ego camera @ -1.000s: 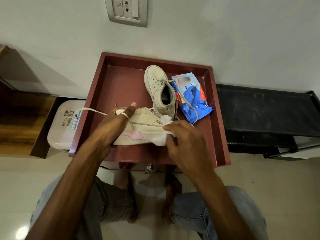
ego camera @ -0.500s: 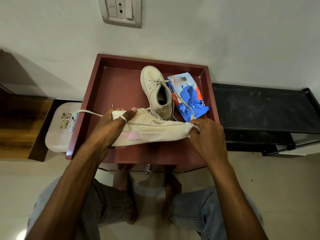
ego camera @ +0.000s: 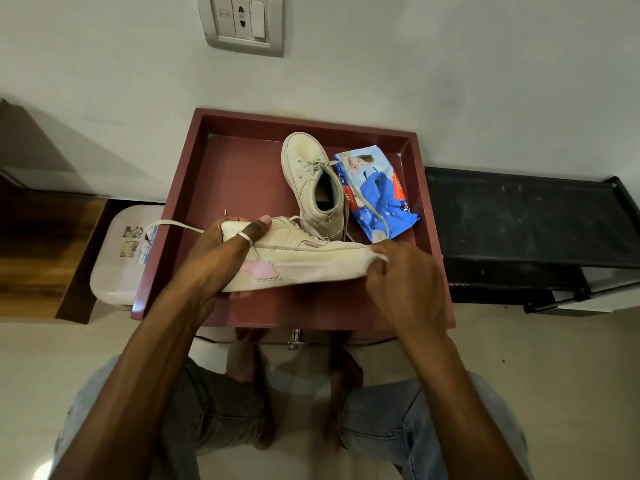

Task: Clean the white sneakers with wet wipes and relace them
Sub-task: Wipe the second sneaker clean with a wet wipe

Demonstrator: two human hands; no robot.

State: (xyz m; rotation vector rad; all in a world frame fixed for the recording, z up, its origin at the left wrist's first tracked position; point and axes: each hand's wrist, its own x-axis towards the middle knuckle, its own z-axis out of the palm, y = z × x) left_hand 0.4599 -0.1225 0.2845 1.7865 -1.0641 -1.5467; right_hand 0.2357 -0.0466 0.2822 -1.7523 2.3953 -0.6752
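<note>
Left hand (ego camera: 221, 258) grips the heel of a pink-patched cream sneaker (ego camera: 311, 261); right hand (ego camera: 405, 282) pinches a white wipe (ego camera: 381, 255) at its toe; blue wipes pack (ego camera: 377, 192), lettering unreadable

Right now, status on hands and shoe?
Left hand grips sneaker. Right hand pinches wipe against its other end. Second sneaker, wipes pack behind in tray.

Faded light-blue jeans (ego camera: 398, 431), bare feet (ego camera: 251, 368), and a silver finger ring (ego camera: 243, 236).
</note>
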